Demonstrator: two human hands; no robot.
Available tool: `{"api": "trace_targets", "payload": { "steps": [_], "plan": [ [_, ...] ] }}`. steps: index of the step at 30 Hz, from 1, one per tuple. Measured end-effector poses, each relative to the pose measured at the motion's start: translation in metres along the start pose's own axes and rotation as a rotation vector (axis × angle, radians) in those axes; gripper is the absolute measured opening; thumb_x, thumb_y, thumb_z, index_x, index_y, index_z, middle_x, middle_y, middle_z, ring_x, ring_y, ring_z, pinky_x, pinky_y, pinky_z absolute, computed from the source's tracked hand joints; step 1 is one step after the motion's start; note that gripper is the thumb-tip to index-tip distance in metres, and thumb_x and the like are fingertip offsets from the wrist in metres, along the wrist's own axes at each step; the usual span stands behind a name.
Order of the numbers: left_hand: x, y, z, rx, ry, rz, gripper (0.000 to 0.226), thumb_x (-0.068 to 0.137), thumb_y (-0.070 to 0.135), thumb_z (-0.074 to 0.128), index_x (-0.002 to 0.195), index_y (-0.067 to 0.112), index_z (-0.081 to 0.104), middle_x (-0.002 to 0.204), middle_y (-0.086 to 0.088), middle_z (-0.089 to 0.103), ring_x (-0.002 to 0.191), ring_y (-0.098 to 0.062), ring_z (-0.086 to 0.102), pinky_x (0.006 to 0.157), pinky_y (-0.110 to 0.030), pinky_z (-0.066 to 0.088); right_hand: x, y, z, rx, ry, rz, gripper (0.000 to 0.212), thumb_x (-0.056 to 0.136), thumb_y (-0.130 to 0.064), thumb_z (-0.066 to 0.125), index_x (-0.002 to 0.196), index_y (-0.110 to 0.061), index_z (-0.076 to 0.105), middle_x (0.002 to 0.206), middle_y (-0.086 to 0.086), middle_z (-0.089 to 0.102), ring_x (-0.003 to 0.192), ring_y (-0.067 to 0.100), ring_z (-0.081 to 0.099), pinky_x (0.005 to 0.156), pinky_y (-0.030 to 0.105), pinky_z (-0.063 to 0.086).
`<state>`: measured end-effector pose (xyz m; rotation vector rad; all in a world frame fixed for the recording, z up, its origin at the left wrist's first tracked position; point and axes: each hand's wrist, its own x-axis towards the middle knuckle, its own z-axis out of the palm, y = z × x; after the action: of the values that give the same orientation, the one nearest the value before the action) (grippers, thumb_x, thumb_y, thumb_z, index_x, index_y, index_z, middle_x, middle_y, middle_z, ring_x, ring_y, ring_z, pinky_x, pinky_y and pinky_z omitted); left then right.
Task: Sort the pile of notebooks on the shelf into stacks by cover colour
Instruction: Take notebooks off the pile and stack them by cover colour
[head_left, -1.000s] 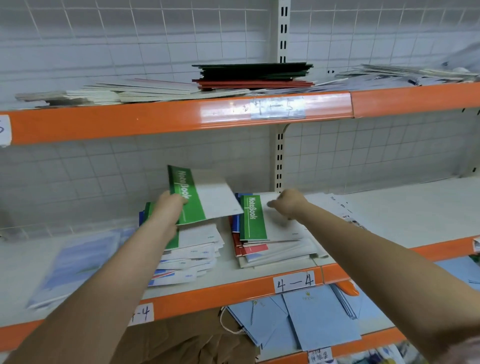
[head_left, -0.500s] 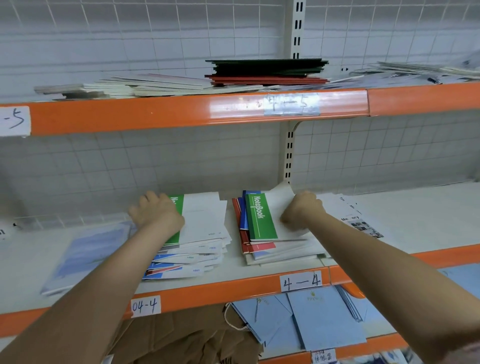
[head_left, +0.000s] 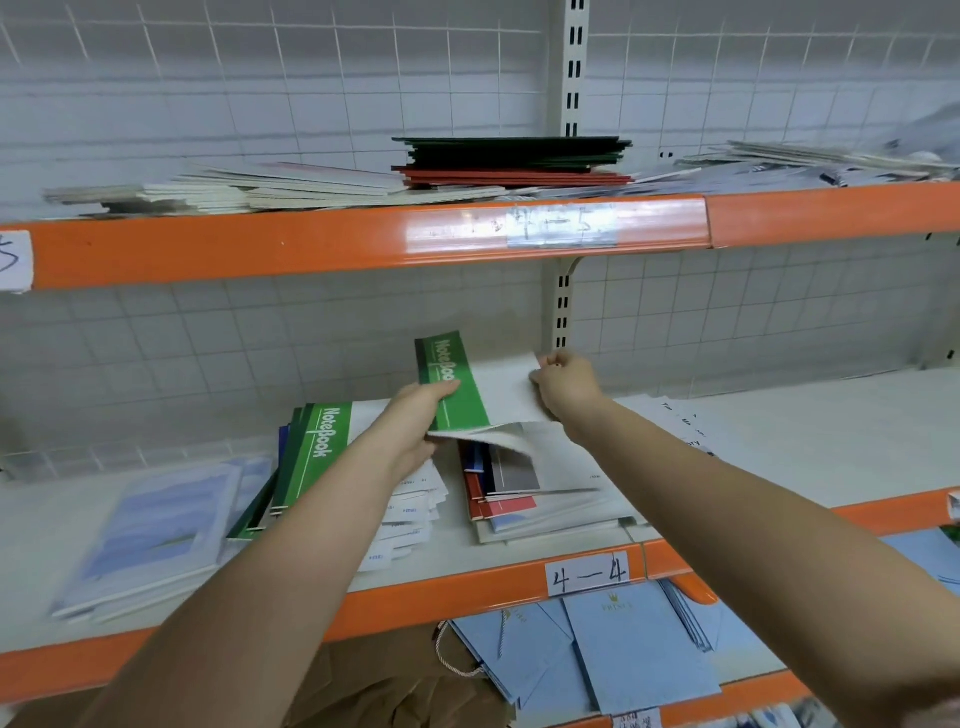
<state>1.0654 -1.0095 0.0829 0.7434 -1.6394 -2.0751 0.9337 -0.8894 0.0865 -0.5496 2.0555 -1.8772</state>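
A green notebook (head_left: 470, 387) is held up above the middle shelf (head_left: 779, 431), tilted, with both hands on it. The left hand (head_left: 415, 415) grips its green spine edge, thumb on top of the cover, and the right hand (head_left: 563, 382) pinches the far white corner.

Below it on the pale shelf board lies the unsorted pile (head_left: 530, 478) (red, blue and grey covers show at its edges), and just left of that the green stack (head_left: 311, 452), fanned out over white-backed books. A blurred pale blue booklet (head_left: 150, 530) lies further left.

The shelf fronts are orange; a handwritten label (head_left: 587, 571) reads "4—4". The upper shelf (head_left: 311, 244) carries dark green and red folders (head_left: 511, 161) among loose white ones. Behind is white wire grid backing (head_left: 260, 78) on a slotted upright (head_left: 571, 67). Light blue paper bags (head_left: 613, 649) sit on the shelf beneath.
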Motion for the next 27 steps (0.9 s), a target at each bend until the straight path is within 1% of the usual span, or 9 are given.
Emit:
{"api": "trace_targets", "payload": {
  "steps": [2,4,8,11,13,16,19,22,27],
  "plan": [
    [0.001,0.005,-0.005,0.028,0.13,0.054,0.024,0.091,0.001,0.05,0.115,0.003,0.055,0.086,-0.011,0.068,0.073,-0.021,0.066,0.065,-0.032,0.054,0.001,0.001,-0.005,-0.04,-0.051,-0.042,0.012,0.096,-0.008,0.044,0.086,-0.011,0.051,0.072,0.008,0.052,0.055,0.018,0.046,0.041,0.02,0.04],
    [0.002,0.011,-0.022,0.072,0.235,0.083,0.03,0.089,-0.004,0.048,0.117,0.002,0.053,0.084,-0.013,0.064,0.069,-0.023,0.062,0.064,-0.032,0.052,0.004,0.006,-0.016,-0.262,-0.026,-0.067,0.013,0.095,-0.015,0.05,0.096,-0.003,0.057,0.089,0.016,0.064,0.072,0.026,0.061,0.062,0.032,0.055],
    [0.0,0.021,-0.065,0.294,0.419,0.05,0.03,0.086,-0.002,0.049,0.116,0.0,0.051,0.084,-0.017,0.06,0.068,-0.025,0.058,0.063,-0.032,0.048,0.005,0.027,-0.036,-0.967,-0.085,0.096,0.062,0.081,-0.049,0.069,0.12,-0.003,0.055,0.118,0.014,0.06,0.105,0.03,0.058,0.084,0.034,0.049],
    [-0.009,0.021,-0.084,0.652,0.52,0.022,0.006,0.086,0.003,0.048,0.09,0.002,0.052,0.077,-0.015,0.057,0.064,-0.024,0.055,0.055,-0.026,0.041,0.004,0.037,-0.034,-1.197,-0.189,0.236,0.091,0.069,-0.067,0.068,0.135,-0.009,0.045,0.136,0.012,0.05,0.126,0.033,0.046,0.105,0.045,0.04],
    [-0.015,0.019,-0.092,0.932,0.532,-0.029,0.009,0.085,0.009,0.051,0.077,0.007,0.052,0.082,-0.015,0.061,0.074,-0.028,0.06,0.062,-0.027,0.043,0.007,0.036,-0.031,-1.266,-0.209,0.25,0.094,0.07,-0.069,0.066,0.139,-0.01,0.042,0.139,0.012,0.047,0.13,0.034,0.042,0.108,0.048,0.036],
    [-0.02,0.012,-0.094,1.285,0.6,-0.133,0.034,0.083,0.025,0.059,0.11,0.005,0.057,0.118,-0.016,0.058,0.108,-0.032,0.056,0.086,-0.033,0.047,0.01,0.032,-0.028,-1.251,-0.194,0.244,0.09,0.071,-0.063,0.069,0.138,-0.008,0.043,0.138,0.011,0.049,0.128,0.034,0.045,0.106,0.048,0.039],
    [-0.022,0.004,-0.09,1.521,0.678,-0.124,0.068,0.082,0.032,0.061,0.139,0.007,0.033,0.141,-0.013,0.036,0.13,-0.029,0.036,0.1,-0.038,0.034,0.008,0.036,-0.03,-1.242,-0.142,0.191,0.063,0.076,-0.051,0.07,0.119,-0.008,0.056,0.109,0.009,0.06,0.107,0.028,0.057,0.096,0.038,0.048],
    [-0.019,0.002,-0.085,1.545,0.678,-0.051,0.068,0.081,0.03,0.062,0.139,0.01,0.033,0.139,-0.011,0.038,0.13,-0.028,0.035,0.098,-0.038,0.033,0.01,0.041,-0.032,-1.015,-0.045,0.146,0.019,0.083,-0.018,0.063,0.097,-0.008,0.054,0.086,0.009,0.054,0.081,0.025,0.053,0.079,0.033,0.051],
    [-0.009,-0.005,-0.065,1.302,0.577,0.232,0.05,0.087,0.027,0.055,0.131,0.006,0.041,0.134,-0.015,0.045,0.123,-0.032,0.043,0.09,-0.037,0.036,0.015,0.033,-0.03,-0.47,0.109,0.078,0.008,0.088,-0.003,0.041,0.094,-0.008,0.042,0.083,0.01,0.048,0.07,0.025,0.046,0.058,0.03,0.04]
  ]
}}
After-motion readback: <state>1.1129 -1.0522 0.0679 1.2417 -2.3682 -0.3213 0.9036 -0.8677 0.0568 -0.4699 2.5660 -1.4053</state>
